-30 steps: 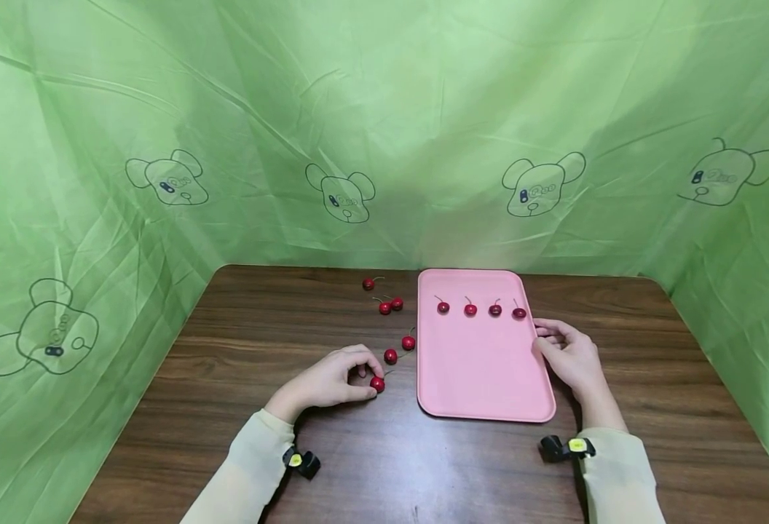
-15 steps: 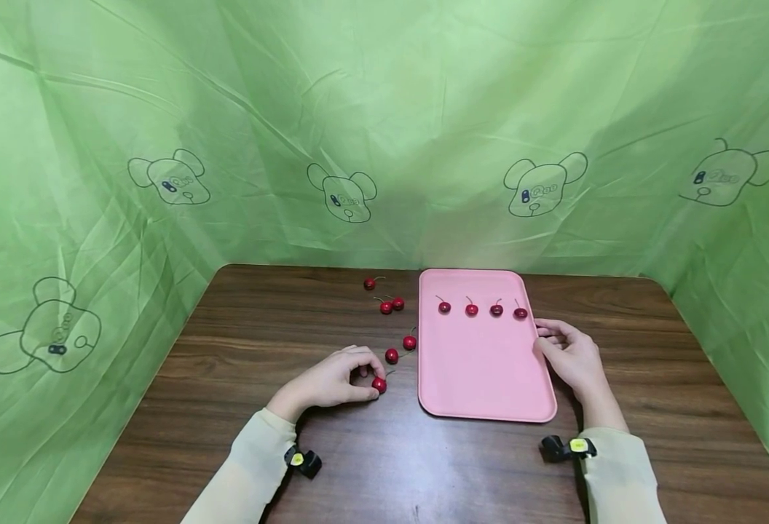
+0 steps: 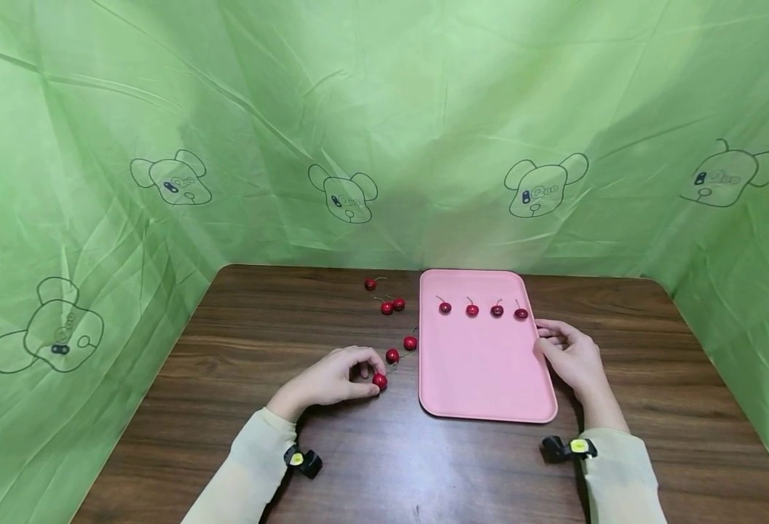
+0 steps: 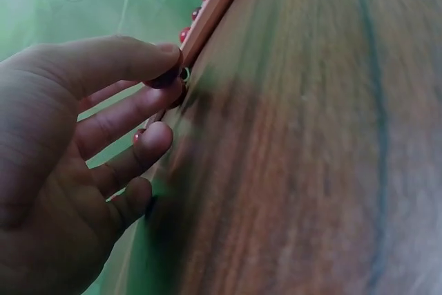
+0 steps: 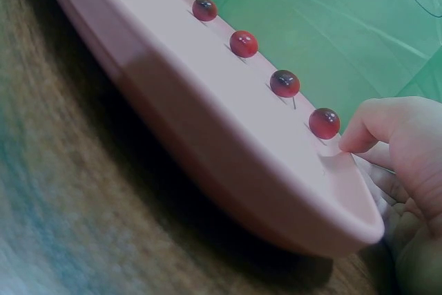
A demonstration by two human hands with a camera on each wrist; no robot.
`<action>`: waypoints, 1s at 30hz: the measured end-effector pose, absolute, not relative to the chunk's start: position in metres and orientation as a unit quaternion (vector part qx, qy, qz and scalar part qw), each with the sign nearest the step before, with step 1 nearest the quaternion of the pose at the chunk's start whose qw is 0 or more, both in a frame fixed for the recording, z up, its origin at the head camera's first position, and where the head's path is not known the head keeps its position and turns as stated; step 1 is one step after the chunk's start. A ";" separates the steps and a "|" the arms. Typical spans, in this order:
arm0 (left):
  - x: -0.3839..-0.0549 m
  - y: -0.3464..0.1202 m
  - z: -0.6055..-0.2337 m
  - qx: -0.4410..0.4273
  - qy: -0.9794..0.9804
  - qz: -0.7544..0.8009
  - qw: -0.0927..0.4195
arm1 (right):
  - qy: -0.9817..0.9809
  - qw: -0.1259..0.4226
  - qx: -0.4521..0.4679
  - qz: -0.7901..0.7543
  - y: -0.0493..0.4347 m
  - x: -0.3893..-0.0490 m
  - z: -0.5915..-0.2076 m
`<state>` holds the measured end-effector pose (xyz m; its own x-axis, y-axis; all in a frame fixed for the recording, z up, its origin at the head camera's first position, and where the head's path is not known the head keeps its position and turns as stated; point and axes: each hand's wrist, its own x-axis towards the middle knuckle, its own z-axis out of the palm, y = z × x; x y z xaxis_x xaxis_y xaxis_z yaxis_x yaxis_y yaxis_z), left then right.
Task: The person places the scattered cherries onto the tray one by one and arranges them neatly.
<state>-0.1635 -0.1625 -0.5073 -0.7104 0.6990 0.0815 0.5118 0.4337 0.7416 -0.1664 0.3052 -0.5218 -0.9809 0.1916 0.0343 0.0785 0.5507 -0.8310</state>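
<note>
My left hand [image 3: 338, 375] pinches a red cherry [image 3: 380, 382] between thumb and fingers, close over the table left of the tray. In the left wrist view this cherry [image 4: 164, 79] looks dark and is partly hidden by the thumb. A pink rectangular tray [image 3: 483, 378] lies with its long sides running away from me. Several stemmed cherries stand in a row across its far part, the rightmost cherry [image 5: 324, 124] near the right rim. My right hand [image 3: 574, 360] holds that rim, thumb at the edge and fingers along the outer side.
Loose cherries lie left of the tray: one cherry [image 3: 392, 356] just beyond my left hand, another cherry [image 3: 410, 343] by the tray's rim, and several farther back near a single cherry [image 3: 370, 284]. Green cloth [image 3: 424, 131] stands behind the brown wooden table [image 3: 280, 313].
The cherry in my left fingers has shifted slightly away from me and its stem has changed direction. My right hand and the tray stay in place.
</note>
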 end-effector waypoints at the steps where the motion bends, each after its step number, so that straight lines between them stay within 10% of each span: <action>1: -0.164 -0.162 -0.507 0.362 0.837 0.393 0.119 | -0.879 0.060 -0.077 0.467 0.305 -0.166 -0.522; 30: -0.174 -0.115 -0.467 0.306 0.835 0.451 -0.075 | -0.879 0.067 -0.077 0.466 0.307 -0.167 -0.524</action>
<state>-0.1742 -0.1148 -0.4671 -0.8012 0.4431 0.4022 0.5793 0.4057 0.7070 -0.1665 0.3065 -0.5235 -0.9791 0.1976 0.0472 0.0718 0.5540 -0.8294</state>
